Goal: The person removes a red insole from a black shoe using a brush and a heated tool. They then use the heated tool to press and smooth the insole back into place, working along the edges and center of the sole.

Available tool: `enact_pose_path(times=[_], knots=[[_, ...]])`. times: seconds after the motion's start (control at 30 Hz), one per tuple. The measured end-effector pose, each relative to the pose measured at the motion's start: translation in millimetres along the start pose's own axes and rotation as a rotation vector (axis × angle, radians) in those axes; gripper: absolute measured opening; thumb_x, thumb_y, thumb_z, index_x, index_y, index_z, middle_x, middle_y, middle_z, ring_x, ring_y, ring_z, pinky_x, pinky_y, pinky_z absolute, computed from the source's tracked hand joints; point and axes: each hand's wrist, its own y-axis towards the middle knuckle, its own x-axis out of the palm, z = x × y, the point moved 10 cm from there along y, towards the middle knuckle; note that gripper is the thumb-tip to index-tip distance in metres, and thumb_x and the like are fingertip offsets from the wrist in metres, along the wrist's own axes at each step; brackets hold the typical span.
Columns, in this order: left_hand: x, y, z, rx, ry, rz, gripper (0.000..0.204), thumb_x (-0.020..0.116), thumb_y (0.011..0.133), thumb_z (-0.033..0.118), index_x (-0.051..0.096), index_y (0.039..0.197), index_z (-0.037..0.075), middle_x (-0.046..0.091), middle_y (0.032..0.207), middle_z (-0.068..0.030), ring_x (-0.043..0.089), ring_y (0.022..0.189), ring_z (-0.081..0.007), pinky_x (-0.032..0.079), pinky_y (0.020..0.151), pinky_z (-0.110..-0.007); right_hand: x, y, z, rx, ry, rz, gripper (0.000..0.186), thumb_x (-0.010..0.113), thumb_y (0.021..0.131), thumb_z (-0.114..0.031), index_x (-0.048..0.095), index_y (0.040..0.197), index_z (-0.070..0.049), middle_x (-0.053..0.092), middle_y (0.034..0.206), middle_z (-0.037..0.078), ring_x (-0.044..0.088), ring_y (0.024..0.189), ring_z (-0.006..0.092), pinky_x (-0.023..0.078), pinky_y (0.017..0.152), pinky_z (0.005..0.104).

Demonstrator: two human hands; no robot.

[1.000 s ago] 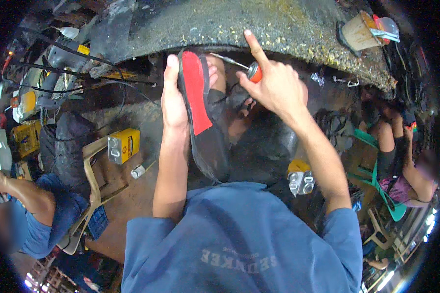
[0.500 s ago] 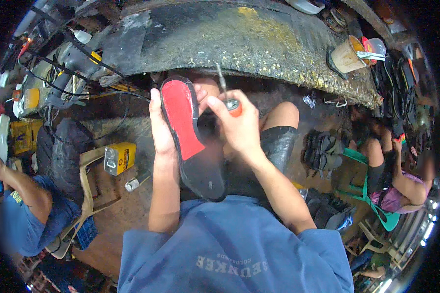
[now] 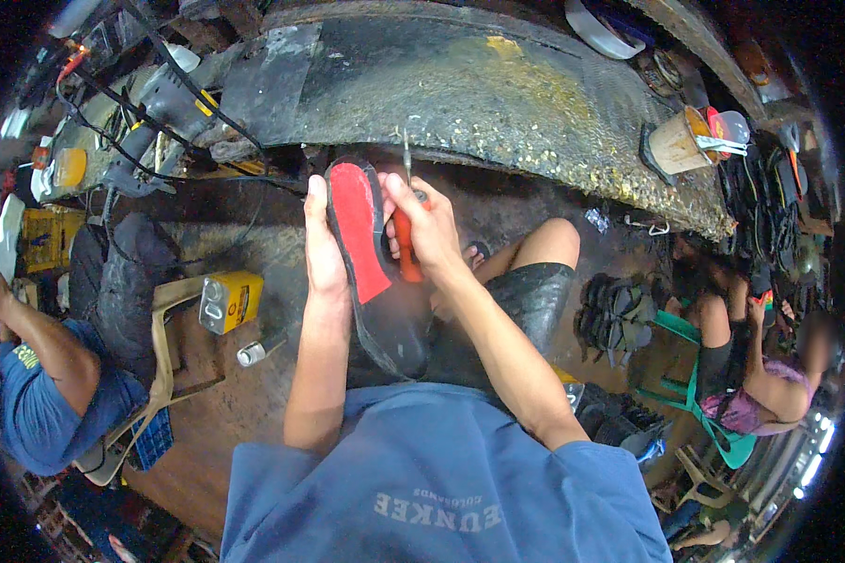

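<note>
By the gritty worktop [image 3: 422,89], the left hand [image 3: 327,253] cradles a shoe sole [image 3: 360,235] in its fingers, likely for steadiness; the right hand [image 3: 434,230] grips a red-handled tool [image 3: 405,242].

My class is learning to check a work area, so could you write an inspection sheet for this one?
Surface: dark bench, rough, with pale and yellowish marks.
Job's things: black shoe sole with a red panel; red-handled tool, its metal shaft pointing away from the person.
Clutter: bucket on the bench's right end; yellow can and white jar on the floor at left; dark pile at right.
Hands: left hand holds the sole; right hand grips the tool.
Cables: black cables hang across the bench's left end.
Surroundings: one person seated at left, another at right on a green chair.
</note>
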Motion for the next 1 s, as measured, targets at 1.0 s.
enact_pose_path(times=[1.0], knots=[[-4.5, 14.7, -11.6, 0.032, 0.080, 0.051, 0.085, 0.037, 0.105, 0.084, 0.072, 0.110, 0.006, 0.070, 0.086, -0.0078, 0.065, 0.069, -0.0214, 0.056, 0.061, -0.038, -18.2, 11.2, 15.4, 0.036, -0.071, 0.037, 0.047, 0.076, 0.101, -0.058, 0.072, 0.104, -0.011, 0.062, 0.066, 0.001, 0.056, 0.049, 0.0120, 0.042, 0.045, 0.0300]])
